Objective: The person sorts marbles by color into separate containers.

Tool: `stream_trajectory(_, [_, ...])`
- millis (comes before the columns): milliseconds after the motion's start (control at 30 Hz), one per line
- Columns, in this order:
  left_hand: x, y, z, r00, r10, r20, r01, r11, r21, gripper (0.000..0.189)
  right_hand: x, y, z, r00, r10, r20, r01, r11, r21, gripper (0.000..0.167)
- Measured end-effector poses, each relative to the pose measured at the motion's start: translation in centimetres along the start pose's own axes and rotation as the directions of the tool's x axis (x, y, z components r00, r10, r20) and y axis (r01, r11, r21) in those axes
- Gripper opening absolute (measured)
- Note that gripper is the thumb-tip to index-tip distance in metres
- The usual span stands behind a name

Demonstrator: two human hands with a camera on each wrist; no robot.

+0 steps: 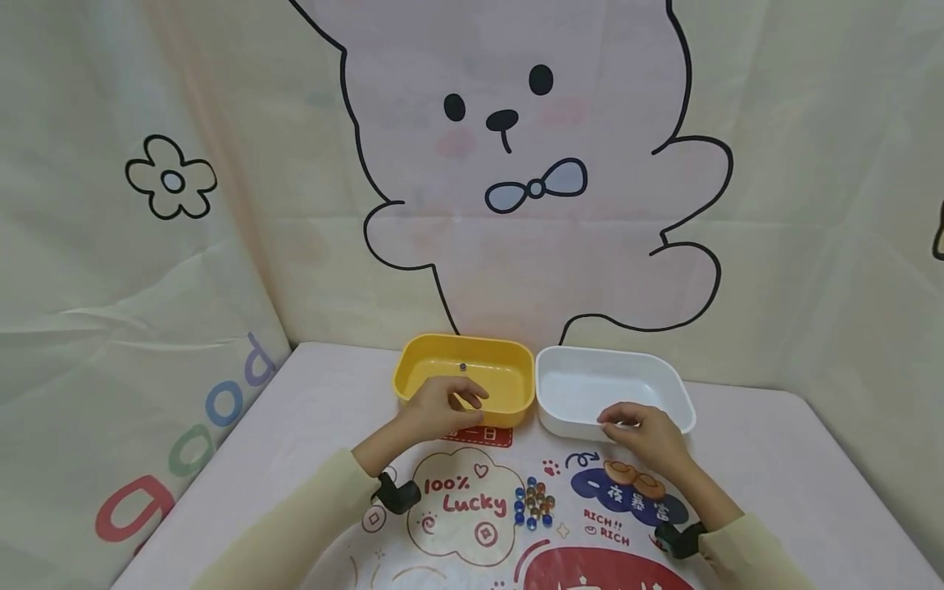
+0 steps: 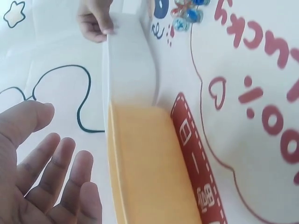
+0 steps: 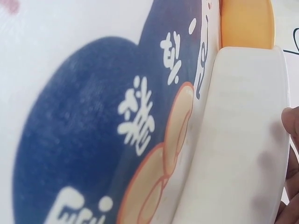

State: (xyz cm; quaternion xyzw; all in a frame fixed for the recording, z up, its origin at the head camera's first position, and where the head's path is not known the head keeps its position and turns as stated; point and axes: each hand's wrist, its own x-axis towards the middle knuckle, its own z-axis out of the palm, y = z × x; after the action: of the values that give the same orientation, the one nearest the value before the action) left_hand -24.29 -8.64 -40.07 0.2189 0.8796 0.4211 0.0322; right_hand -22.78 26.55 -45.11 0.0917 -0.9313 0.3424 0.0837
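My left hand (image 1: 445, 407) hovers over the near side of a yellow bin (image 1: 398, 381), fingers bent and apart from the thumb. In the left wrist view its fingers (image 2: 81, 168) are loosely curved, with nothing between them. One small dark marble (image 1: 462, 367) lies on the floor of that bin. At the near rim of a white bin (image 1: 542, 401) is my right hand (image 1: 649, 434), thumb and fingers loosely bent over the bin. Faint shadows of its fingers show through the white wall in the right wrist view. I see nothing between its fingertips, which are partly hidden there.
Side by side, the bins stand at the table's back, against a printed curtain (image 1: 509, 262). Several blue and amber marbles (image 1: 533, 504) lie grouped in front of them on the patterned tablecloth (image 1: 347, 377). Dark wrist cameras (image 1: 398, 494) sit on both wrists.
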Motion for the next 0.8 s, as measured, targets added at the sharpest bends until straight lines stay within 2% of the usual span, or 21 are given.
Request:
stream_trajectory(67, [-0.2, 0.1, 0.6, 1.000, 0.027, 0.013, -0.026, 1.000, -0.011, 0.023, 0.0, 0.0, 0.0, 1.000, -0.004, 0.000, 0.004, 1.000, -0.001, 0.008])
stream_trajectory(300, [-1.0, 0.6, 2.0, 0.997, 0.003, 0.080, -0.001, 0.999, -0.033, 0.019, -0.1, -0.1, 0.0, 1.000, -0.012, -0.002, 0.012, 1.000, -0.005, 0.008])
stream_trajectory(533, [-1.4, 0.9, 3.2, 0.991, 0.011, 0.130, -0.008, 1.000, -0.028, 0.019, -0.1, -0.2, 0.0, 1.000, -0.003, 0.003, 0.003, 1.000, -0.015, 0.008])
stream_trajectory(800, [-1.4, 0.6, 5.0, 0.972, 0.018, 0.233, 0.005, 0.995, -0.100, 0.018, -0.1, -0.3, -0.2, 1.000, -0.009, 0.009, 0.009, 1.000, 0.002, 0.008])
